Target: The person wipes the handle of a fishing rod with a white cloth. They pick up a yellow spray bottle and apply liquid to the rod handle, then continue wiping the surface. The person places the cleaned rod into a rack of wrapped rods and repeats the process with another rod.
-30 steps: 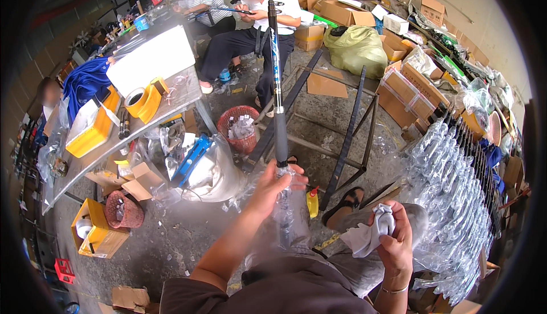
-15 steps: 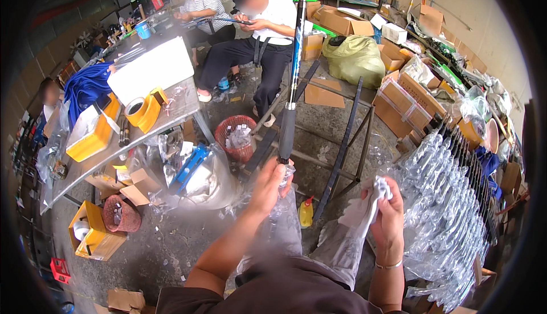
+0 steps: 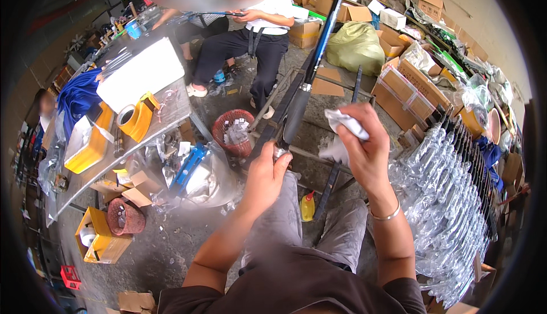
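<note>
My left hand is closed round the butt end of a fishing rod. The rod has a black grip, a silver collar and a blue and black shaft, and it leans up and to the right, away from me. A white cloth is pinched in my right hand, with a loose end hanging below the fingers. This hand sits to the right of the grip, a short gap from it. Clear plastic shows near the rod's lower end by my left fingers.
A metal frame stands before my knees. Plastic-wrapped rods lean on the right. At left are a table, a red basket and a bulging plastic sack. Two co-workers sit ahead; one holds a rod.
The rod has tipped from nearly upright to the right. My right hand has risen with the cloth from beside my right knee toward the grip. My left hand keeps its hold.
</note>
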The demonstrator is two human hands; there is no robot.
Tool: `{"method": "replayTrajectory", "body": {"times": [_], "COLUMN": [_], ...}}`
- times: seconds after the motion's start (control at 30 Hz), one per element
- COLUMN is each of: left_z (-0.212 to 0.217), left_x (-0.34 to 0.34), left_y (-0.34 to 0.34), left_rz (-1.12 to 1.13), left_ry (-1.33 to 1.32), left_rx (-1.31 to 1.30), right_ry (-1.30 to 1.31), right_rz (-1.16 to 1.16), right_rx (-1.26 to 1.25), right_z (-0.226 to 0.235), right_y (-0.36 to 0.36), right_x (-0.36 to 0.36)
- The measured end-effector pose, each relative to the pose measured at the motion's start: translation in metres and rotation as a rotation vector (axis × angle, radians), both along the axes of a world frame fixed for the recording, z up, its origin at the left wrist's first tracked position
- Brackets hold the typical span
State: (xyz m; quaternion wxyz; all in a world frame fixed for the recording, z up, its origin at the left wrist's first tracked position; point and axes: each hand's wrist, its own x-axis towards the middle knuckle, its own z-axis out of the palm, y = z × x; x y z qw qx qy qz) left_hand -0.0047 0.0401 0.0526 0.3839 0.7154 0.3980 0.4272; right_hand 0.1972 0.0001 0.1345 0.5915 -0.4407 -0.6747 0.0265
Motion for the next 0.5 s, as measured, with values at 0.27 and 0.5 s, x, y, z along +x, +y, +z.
{"method": "replayTrajectory", "body": {"times": [0.27, 0.5], "left_z": [0.018, 0.007], "left_x": [0.017, 0.028], "left_y": [-0.003, -0.002], "left_rz": [0.047, 0.107], "left_ry": [0.113, 0.191], "left_rx": [0.248, 0.429], "right_ry": [-0.377, -0.588], "right_rz": [-0.285, -0.266], "right_rx": [0.138, 0.208], "right_z": [0.005, -0.022], "right_y": [0.030, 0.014], "right_x": [-0.012, -0.009]}}
